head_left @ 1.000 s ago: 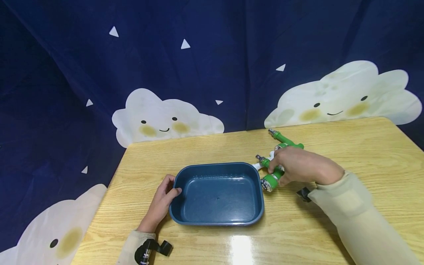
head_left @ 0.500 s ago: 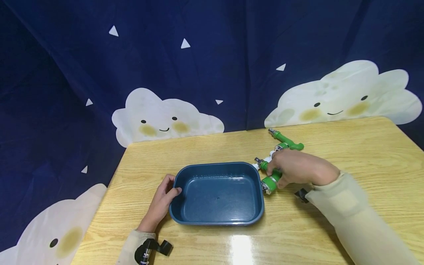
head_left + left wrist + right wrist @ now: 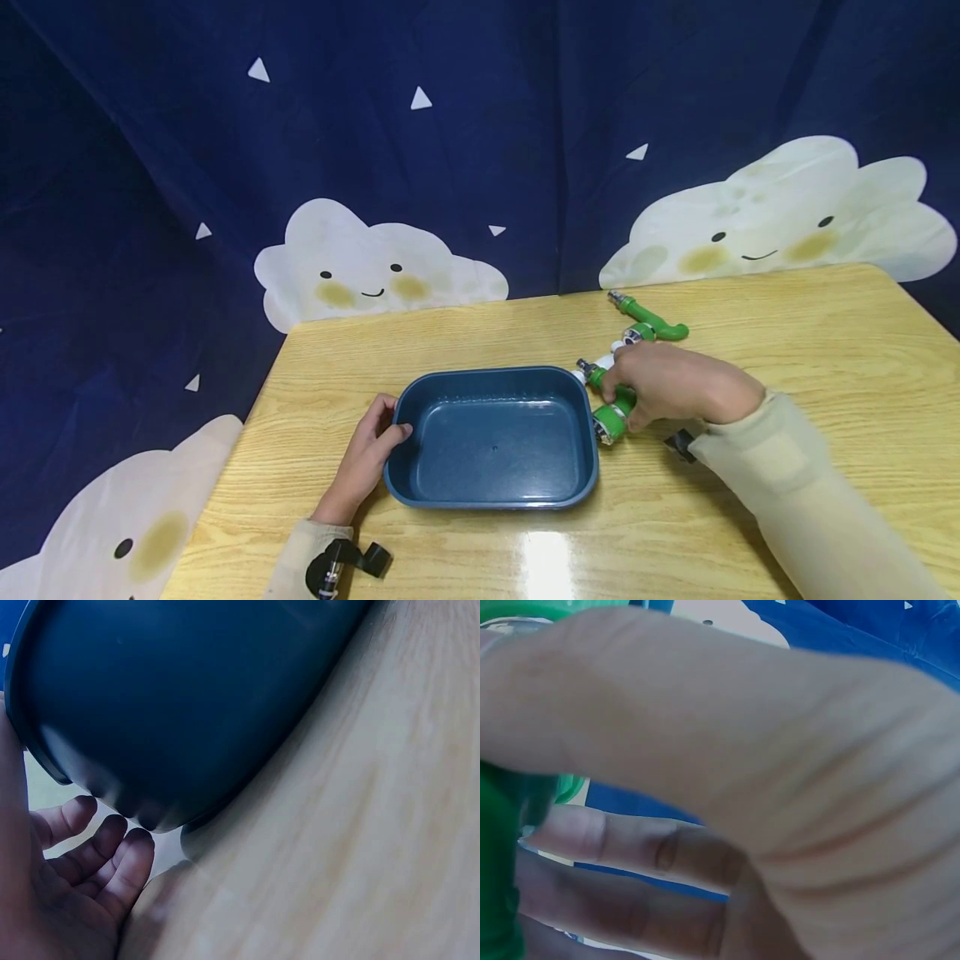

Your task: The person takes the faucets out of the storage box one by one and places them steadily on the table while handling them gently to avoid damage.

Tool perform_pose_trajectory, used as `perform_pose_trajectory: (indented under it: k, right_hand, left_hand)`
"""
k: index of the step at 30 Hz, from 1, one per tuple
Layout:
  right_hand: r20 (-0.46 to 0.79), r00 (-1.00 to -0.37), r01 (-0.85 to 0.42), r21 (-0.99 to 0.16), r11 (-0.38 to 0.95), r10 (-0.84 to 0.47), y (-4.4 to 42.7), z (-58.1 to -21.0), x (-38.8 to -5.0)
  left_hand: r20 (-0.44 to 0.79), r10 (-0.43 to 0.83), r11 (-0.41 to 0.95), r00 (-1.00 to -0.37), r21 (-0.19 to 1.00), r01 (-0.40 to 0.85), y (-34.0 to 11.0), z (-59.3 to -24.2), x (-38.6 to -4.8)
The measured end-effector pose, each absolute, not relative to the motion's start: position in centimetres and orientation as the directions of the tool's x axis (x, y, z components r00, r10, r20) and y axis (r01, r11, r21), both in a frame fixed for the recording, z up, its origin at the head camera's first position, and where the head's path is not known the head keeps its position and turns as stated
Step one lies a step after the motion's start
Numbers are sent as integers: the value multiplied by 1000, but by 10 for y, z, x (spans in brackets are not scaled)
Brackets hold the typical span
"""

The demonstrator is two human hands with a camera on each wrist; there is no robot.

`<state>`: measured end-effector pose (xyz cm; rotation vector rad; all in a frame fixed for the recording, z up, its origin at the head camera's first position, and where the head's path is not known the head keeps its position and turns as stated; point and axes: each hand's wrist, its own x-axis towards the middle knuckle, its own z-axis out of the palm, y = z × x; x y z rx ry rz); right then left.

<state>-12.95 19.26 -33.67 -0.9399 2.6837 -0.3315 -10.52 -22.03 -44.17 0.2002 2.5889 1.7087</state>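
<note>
A dark blue rectangular plastic basin (image 3: 491, 442) sits on the table. My left hand (image 3: 369, 454) holds its left rim, thumb over the inside; in the left wrist view the curled fingers (image 3: 112, 859) are at the outer wall. Just right of the basin, my right hand (image 3: 667, 383) grips a green tap (image 3: 613, 419) with a metal threaded end, low over the table. Part of that tap is hidden by the hand; in the right wrist view the green body (image 3: 496, 877) lies between thumb and fingers. Behind it lies another green tap (image 3: 651, 323).
A white piece (image 3: 604, 362), partly covered, lies between the basin's back right corner and the farther tap. The wooden table (image 3: 420, 554) ends at a dark blue curtain (image 3: 480, 150) with printed clouds and triangles.
My right hand has shifted slightly left and toward me, and the tap in it has tilted a little. The left hand and the basin have stayed put.
</note>
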Motion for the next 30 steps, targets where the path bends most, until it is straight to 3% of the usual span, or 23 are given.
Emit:
perform_pose_trajectory:
  k: [30]
  right_hand:
    - [-199,-767,-551,-282,785,-610,181,-347,-125]
  left_hand:
    - [50,126,388,-991,917,95,-221,-443,-106]
